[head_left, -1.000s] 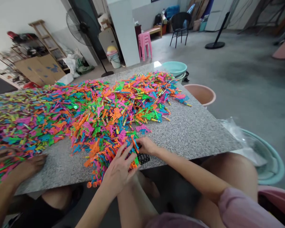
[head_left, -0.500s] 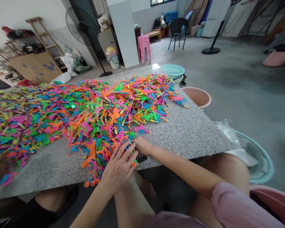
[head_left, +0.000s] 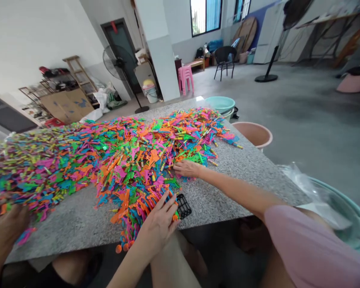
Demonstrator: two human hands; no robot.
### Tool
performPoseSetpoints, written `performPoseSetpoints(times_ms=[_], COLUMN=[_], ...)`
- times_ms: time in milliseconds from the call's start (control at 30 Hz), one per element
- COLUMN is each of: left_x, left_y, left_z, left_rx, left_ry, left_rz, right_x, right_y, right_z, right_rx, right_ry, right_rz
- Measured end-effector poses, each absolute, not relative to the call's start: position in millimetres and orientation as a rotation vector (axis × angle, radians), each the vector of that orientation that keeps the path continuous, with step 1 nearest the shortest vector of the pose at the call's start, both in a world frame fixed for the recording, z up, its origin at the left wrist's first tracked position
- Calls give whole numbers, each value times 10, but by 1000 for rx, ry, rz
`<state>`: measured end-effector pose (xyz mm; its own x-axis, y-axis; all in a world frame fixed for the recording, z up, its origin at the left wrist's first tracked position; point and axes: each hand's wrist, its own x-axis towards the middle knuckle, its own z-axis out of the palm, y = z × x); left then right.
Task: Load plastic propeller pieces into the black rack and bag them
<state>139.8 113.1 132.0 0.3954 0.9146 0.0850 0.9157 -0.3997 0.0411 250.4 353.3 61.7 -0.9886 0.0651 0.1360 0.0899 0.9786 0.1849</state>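
A big heap of small plastic toy guns [head_left: 132, 146] in pink, orange, green and blue covers much of the speckled stone table [head_left: 225, 192]. My left hand [head_left: 159, 218] lies with fingers stretched out over a tight row of toy guns [head_left: 138, 220] near the front edge. Beside its fingertips, part of a black plastic grid rack [head_left: 184, 206] shows; how far it runs under the row is hidden. My right hand [head_left: 186, 168] is at the heap's near right side, fingers drawn together and pointing left among the pieces. What they pinch, if anything, cannot be made out.
Another person's hand [head_left: 10, 224] works at the heap's left end. Right of the table stand a teal basin [head_left: 220, 103], a salmon basin [head_left: 255, 134] and a green tub [head_left: 345, 200] with clear plastic bags. A standing fan [head_left: 118, 64] is behind the table.
My right hand has moved from beside my left fingertips up and away to the heap, uncovering the black rack. My left hand stays on the row. The camera view has tilted up.
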Motion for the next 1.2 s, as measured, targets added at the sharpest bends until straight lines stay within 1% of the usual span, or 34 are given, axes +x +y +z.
performPoseSetpoints(times_ms=[100, 200, 267, 400, 433, 500, 567, 700, 800, 933, 1033, 1133, 1167, 1200], left_x=[1377, 1378, 1385, 1398, 1399, 1396, 1385, 1356, 1345, 1355, 1347, 1312, 1300, 1289], left_y=[1132, 1126, 1120, 1109, 1109, 1112, 1115, 1105, 1094, 1108, 1112, 1072, 1052, 1032], left_z=[1340, 1352, 1348, 1331, 1328, 1325, 1319, 1274, 1222, 1205, 1224, 1239, 1245, 1252], left_rx=[-2632, -2669, -2662, -2641, -2639, -2640, -2643, -2644, -2610, -2558, -2607, -2623, -2639, -2661], left_ry=[-1716, -1673, -1675, -1706, -1706, -1697, -1697, -1755, -1838, -1936, -1853, -1794, -1784, -1772], left_rz=[-147, -154, -189, -233, -229, -219, -210, -234, -300, -350, -313, -326, -325, -318], right_x=[2603, 2937, 3162, 3249, 3192, 3046, 2923, 2868, 2873, 2796, 2801, 2907, 2936, 2945], right_y=[3656, 3625, 3442, 2643, 2422, 2070, 1894, 1920, 1948, 1832, 1816, 2032, 2154, 2290], right_z=[596, 536, 447, 166, 103, 36, 61, 261, 412, 555, 604, 623, 629, 635], right_rx=[46, -61, -326, -941, -956, -962, -1017, -1095, -1097, -1063, -1020, -805, -776, -796], right_ry=[-3040, -2958, -2788, -2144, -2053, -2007, -2129, -2493, -2652, -2799, -2831, -2888, -2886, -2870], right_rz=[-287, -50, 205, 876, 1057, 1250, 1227, 842, 711, 649, 674, 872, 876, 807])
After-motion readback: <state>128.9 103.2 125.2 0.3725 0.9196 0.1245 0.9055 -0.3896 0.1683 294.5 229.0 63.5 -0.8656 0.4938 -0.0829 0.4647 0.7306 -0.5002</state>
